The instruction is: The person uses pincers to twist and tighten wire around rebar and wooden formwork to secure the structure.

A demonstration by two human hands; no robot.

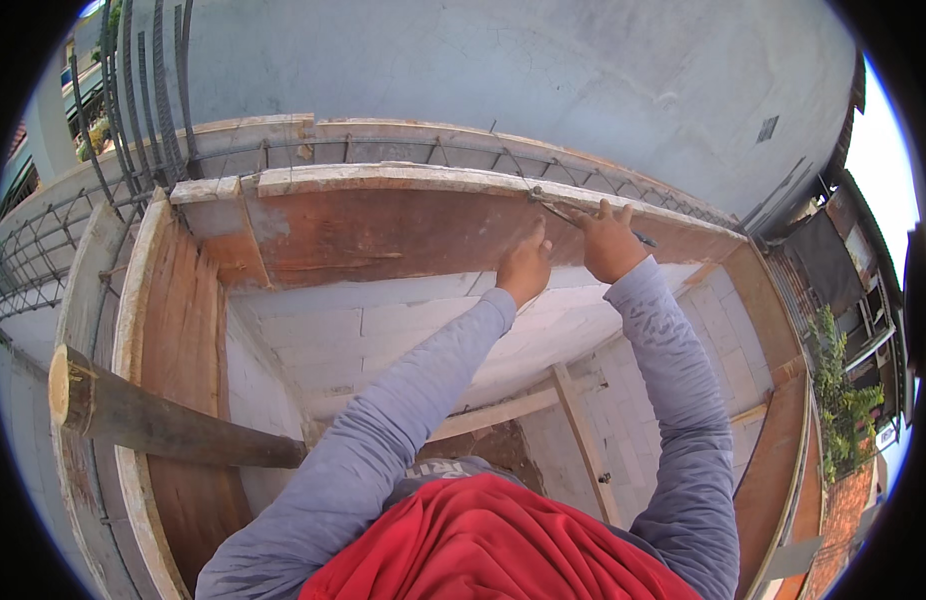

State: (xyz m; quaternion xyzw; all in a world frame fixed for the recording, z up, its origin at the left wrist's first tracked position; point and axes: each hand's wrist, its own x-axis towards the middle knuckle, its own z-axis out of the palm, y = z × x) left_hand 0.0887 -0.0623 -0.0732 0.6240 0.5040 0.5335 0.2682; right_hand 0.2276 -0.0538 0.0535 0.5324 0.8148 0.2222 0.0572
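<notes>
In front of me a formwork board (383, 235), reddish-brown with a pale timber top edge, spans the view. My right hand (615, 245) is closed round a slim metal tool with a dark handle (644, 240), up against this board. The tool's far end points left toward a small bit of wire (535, 192) at the top edge; its exact kind is hard to make out. Lower and to the left, my left hand (525, 268) is at the board's inner face, forefinger stretched upward and the other fingers partly bent. Nothing shows in it.
Behind the board runs a rebar cage (433, 152). Upright steel bars (148, 110) stand at the far left. A round wooden pole (183, 420) juts across the left formwork. Below are pale block walls (403, 325) and a timber brace (588, 440). Plants (843, 400) grow at right.
</notes>
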